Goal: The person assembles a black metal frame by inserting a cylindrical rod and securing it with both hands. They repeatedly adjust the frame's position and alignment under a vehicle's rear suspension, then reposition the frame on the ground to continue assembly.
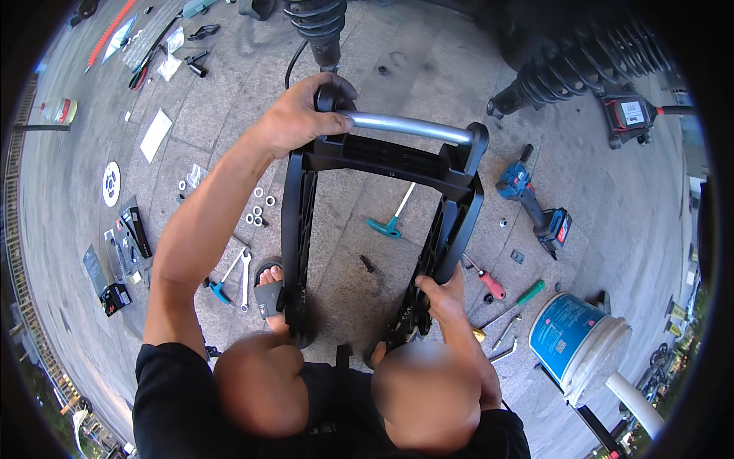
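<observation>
A black forked swingarm [382,157] stands tilted between my knees, its two long legs running back toward me. Across its far end lies a bright silver tube [413,128]. My left hand [298,115] is wrapped round the far left corner, the thumb resting against the tube's left end. Lower down, my right hand [446,297] grips the outside of the right leg with the thumb on top; its other fingers are mostly hidden. Through the gap in the swingarm, a teal T-handle wrench [386,229] and a dark bolt [368,263] show on the paving.
Spring shock absorbers [315,23] hang at the far side. A blue cordless impact wrench [527,200], a red-handled screwdriver [493,285] and a blue-labelled bucket [562,333] are on the right. Metal rings [258,211], a combination wrench [245,283] and packaged parts [133,229] lie left.
</observation>
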Demonstrator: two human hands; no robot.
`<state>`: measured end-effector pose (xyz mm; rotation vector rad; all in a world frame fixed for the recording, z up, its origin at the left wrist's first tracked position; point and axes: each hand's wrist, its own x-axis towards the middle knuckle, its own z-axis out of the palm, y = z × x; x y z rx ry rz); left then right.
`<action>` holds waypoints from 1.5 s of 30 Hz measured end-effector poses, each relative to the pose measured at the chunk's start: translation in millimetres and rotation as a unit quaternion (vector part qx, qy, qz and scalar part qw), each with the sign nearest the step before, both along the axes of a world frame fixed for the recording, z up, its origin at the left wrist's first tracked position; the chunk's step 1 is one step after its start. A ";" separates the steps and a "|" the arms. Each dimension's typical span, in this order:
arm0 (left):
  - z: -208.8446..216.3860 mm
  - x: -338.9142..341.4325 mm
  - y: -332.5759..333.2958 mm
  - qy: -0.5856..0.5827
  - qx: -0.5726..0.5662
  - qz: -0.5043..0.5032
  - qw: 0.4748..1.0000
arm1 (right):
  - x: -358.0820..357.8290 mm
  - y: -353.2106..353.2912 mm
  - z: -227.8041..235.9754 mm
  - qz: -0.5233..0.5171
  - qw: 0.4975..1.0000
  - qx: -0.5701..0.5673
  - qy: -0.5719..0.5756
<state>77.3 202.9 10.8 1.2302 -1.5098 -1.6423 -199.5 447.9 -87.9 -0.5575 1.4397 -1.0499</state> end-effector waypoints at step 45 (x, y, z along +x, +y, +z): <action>6.3 -6.0 5.6 0.054 -0.024 0.020 0.998 | -7.8 12.4 -6.9 0.031 0.999 -0.010 -0.017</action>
